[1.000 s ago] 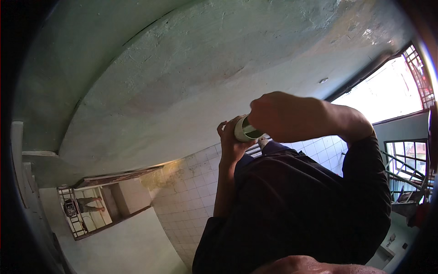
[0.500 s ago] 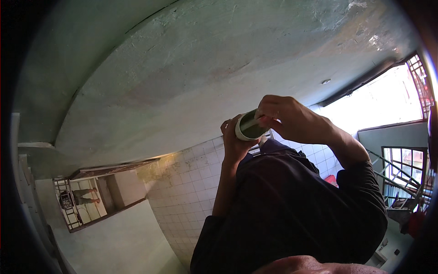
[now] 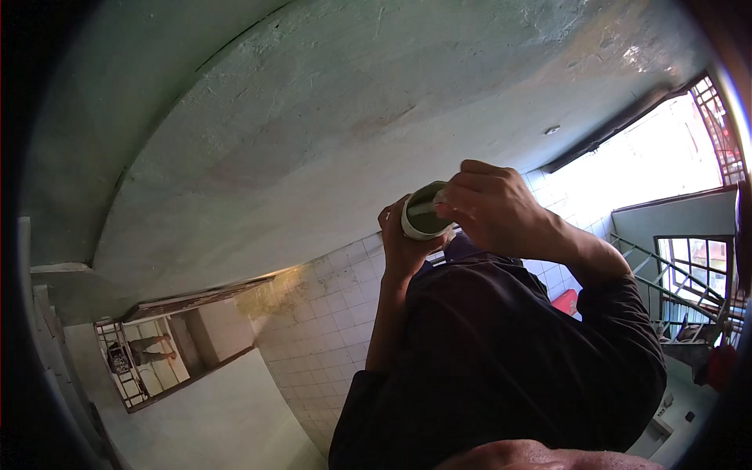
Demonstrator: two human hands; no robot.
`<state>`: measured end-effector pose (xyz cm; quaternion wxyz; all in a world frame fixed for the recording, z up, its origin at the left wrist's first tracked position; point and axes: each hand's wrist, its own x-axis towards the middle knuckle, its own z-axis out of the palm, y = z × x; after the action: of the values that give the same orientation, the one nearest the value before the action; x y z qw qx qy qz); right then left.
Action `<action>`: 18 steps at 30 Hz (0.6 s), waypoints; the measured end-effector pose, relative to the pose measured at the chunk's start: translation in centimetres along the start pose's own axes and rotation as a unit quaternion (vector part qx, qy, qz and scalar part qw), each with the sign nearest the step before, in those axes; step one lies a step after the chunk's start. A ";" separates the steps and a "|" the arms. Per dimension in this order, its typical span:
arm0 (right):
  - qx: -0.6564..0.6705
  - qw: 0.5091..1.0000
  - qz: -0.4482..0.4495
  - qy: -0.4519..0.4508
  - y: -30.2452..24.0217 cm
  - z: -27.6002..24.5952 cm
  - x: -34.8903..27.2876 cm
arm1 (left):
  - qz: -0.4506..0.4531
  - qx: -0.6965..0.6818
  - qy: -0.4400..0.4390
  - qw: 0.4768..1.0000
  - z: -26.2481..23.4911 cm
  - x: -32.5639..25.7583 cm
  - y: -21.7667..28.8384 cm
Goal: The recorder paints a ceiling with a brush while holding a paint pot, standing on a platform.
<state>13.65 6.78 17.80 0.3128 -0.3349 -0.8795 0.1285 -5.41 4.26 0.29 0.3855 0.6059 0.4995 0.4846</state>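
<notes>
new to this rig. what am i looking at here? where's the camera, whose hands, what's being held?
There is no machine here: a person works with two bare hands. The single view comes from a wide fisheye camera worn on the head, so straight edges bend near the rim.

In this moment the view is tilted well upward. It shows no table, mostly a grey-green ceiling, a tiled wall, a bright window and a stair railing.

In the middle, two arms in a dark shirt rise to a small round container with a white rim and a green inside. The left hand wraps around it from behind. The right hand has its fingers at the rim; what they pinch is too small to tell.

Another person stands far off at lower left.
</notes>
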 end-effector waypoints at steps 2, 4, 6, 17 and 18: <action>-0.008 1.000 0.003 0.010 -0.6 -0.8 -0.4 | 0.002 0.008 0.012 1.000 0.2 0.1 0.2; -0.016 1.000 0.008 0.021 -1.1 -1.2 -0.9 | -0.001 0.027 0.013 1.000 0.3 0.3 0.5; -0.015 0.998 0.001 0.065 -1.4 -1.0 -1.3 | -0.013 -0.031 0.012 0.999 0.3 0.4 0.8; -0.041 0.991 -0.042 0.123 0.0 1.1 -3.2 | -0.053 0.006 -0.003 0.999 -0.1 0.8 0.8; -0.045 0.990 -0.044 0.124 0.1 1.2 -3.3 | -0.049 0.009 -0.003 0.999 -0.2 0.8 0.8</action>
<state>14.85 4.59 15.29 0.4091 -0.3231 -0.8527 0.0330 -5.36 4.89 1.21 0.4047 0.5853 0.5315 0.4594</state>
